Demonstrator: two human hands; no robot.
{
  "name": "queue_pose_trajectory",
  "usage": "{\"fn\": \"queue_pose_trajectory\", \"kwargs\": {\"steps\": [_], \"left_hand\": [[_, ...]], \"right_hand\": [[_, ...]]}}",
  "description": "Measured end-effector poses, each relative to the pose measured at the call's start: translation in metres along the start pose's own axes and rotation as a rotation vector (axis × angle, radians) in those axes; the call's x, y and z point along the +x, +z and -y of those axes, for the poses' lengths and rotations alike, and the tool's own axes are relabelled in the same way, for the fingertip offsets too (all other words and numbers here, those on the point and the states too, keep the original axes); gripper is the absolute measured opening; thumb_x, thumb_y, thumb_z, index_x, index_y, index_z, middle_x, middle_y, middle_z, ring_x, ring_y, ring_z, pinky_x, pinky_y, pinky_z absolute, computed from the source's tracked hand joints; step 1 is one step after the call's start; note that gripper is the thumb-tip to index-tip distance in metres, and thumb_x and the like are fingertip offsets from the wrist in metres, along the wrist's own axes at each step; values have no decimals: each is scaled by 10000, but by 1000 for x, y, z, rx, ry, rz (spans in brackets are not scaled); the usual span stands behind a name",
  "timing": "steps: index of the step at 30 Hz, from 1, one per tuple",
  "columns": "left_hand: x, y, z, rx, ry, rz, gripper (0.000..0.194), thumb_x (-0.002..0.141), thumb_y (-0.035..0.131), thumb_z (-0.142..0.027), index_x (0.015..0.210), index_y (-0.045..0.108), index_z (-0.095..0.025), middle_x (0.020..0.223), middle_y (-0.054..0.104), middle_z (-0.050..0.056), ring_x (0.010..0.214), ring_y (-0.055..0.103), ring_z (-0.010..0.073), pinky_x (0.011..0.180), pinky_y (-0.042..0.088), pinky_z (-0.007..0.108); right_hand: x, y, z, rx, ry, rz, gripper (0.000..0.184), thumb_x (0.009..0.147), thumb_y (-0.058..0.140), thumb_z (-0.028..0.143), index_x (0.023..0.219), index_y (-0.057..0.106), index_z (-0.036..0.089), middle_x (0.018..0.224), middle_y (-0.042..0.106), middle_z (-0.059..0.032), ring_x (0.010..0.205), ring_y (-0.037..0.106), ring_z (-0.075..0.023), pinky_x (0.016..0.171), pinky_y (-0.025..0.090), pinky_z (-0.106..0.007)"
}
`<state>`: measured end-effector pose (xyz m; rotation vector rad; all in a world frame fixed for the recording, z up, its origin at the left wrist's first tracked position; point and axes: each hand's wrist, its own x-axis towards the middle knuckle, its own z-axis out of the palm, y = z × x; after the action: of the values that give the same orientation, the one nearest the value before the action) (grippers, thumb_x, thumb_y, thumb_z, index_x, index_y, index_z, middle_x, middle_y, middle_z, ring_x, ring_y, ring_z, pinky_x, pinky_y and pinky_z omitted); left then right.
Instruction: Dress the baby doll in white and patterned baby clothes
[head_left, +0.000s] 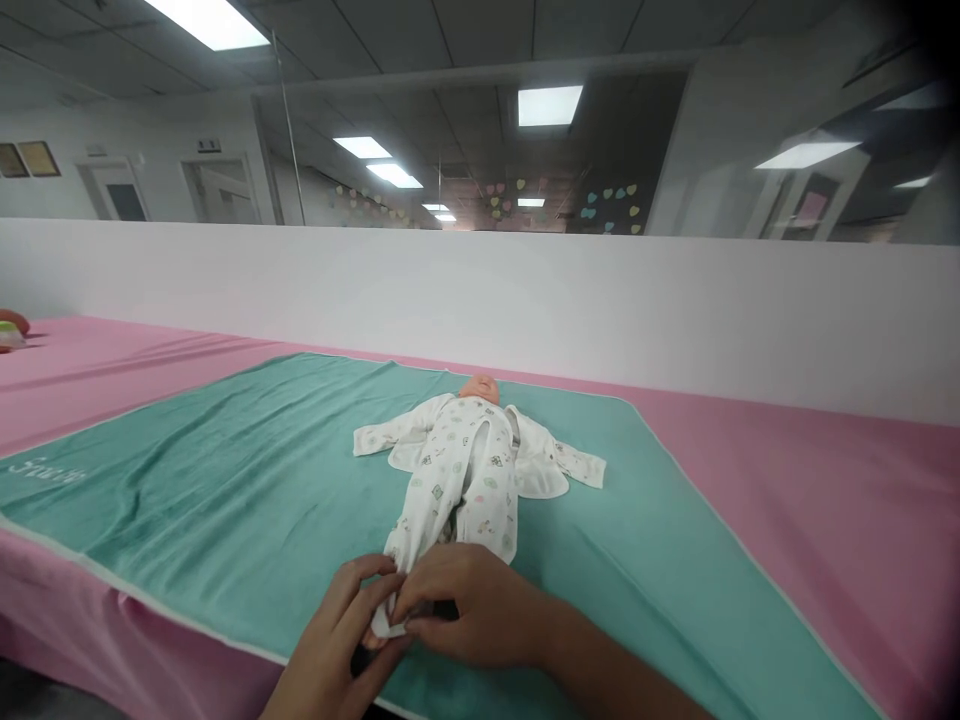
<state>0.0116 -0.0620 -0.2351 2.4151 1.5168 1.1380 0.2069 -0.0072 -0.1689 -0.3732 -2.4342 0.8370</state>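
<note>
A baby doll (481, 387) lies on its back on a teal towel (255, 470), its head toward the white partition. It wears a white printed baby outfit (442, 465); the jacket is spread open at both sides with the sleeves stretched out. Close to the front edge, my left hand (341, 625) is closed around the end of the trouser leg on the left, beside the doll's foot. My right hand (476, 605) pinches the same cuff from the other side with thumb and fingers. The lower end of the other leg is hidden behind my right hand.
Under the towel is a pink sheet (810, 480) covering the table. A low white partition (480, 300) runs along the back, with glass above it. At the far left edge lies a partly visible rounded object (11, 328).
</note>
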Motion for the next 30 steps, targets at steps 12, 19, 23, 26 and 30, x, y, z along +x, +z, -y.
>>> {"fn": "queue_pose_trajectory", "kwargs": {"steps": [12,19,23,26,30], "left_hand": [[1,-7,-18,59,109,-270,239,805,531,-120,1000,572,-253,970,535,41,898,543,148,769,479,240],[-8,-12,-18,116,-148,-389,185,862,436,-161,988,549,-236,1025,523,33,916,554,133,748,491,218],[-25,-16,-15,192,-145,-332,213,857,418,-159,1019,539,-227,1080,515,47,955,550,150,781,500,253],[-25,-18,-24,237,5,-320,256,837,440,-119,1047,542,-225,1166,496,68,1078,510,185,876,468,311],[-1,-16,-41,294,232,-147,333,827,531,-186,1158,510,-223,1186,546,66,1162,473,210,959,420,359]], "right_hand": [[-52,-23,-30,-211,190,-267,255,850,486,240,615,417,169,609,439,35,582,399,-77,561,305,-224],[-61,-20,-19,-282,187,-180,138,761,601,234,834,490,195,871,527,-6,729,474,-108,648,375,-241],[-58,-14,-18,-397,180,-183,129,757,561,152,856,492,196,886,536,-11,786,485,-130,705,385,-269],[-58,-9,-23,-464,189,-219,149,734,513,83,836,487,189,887,538,-22,813,488,-146,721,388,-283],[-59,-4,-24,-491,274,-287,177,709,476,57,829,490,187,862,542,-30,783,491,-155,696,387,-288]]}}
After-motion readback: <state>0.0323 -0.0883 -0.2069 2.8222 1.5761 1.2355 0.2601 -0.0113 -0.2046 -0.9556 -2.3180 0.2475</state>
